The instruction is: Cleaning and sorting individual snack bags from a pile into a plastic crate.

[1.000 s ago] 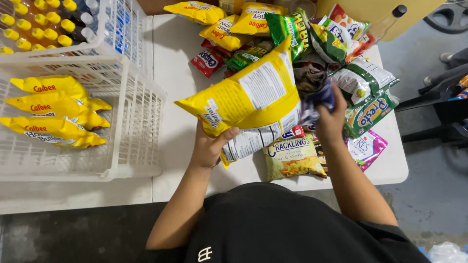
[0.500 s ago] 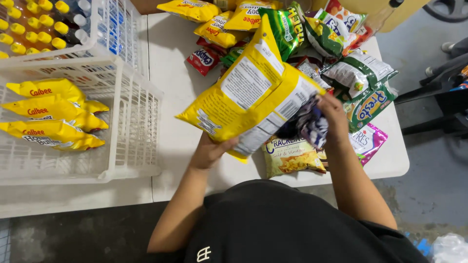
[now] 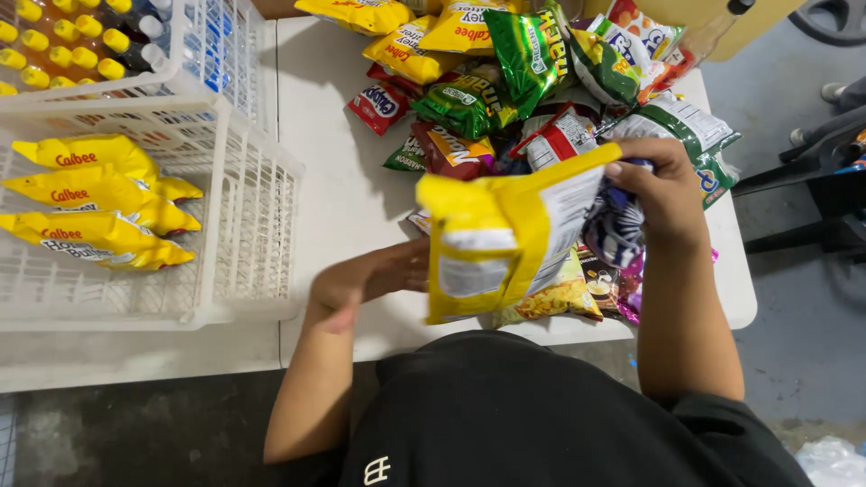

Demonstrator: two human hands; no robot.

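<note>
My right hand [image 3: 663, 194] grips the top right edge of a large yellow snack bag [image 3: 505, 239] and holds it upright above the white table [image 3: 343, 198]. The same hand presses a dark blue packet [image 3: 618, 225] against the bag. My left hand [image 3: 370, 280] is blurred, with its fingers spread just left of the bag's lower edge; I cannot tell whether the fingertips touch it. A heap of mixed snack bags [image 3: 505, 81] lies beyond the bag at the far side of the table.
A white slatted basket [image 3: 253, 207] at the left holds three yellow snack bags [image 3: 90, 194]. Behind it is a white crate of yellow-capped bottles [image 3: 72, 45]. More packets [image 3: 559, 298] lie under the held bag. The table's right edge [image 3: 740, 298] borders grey floor and dark furniture [image 3: 830, 180].
The yellow bag has swung from lying tilted over the pile to upright, nearer my body. My left hand has let go of its lower edge and dropped left. My right hand now grips its top.
</note>
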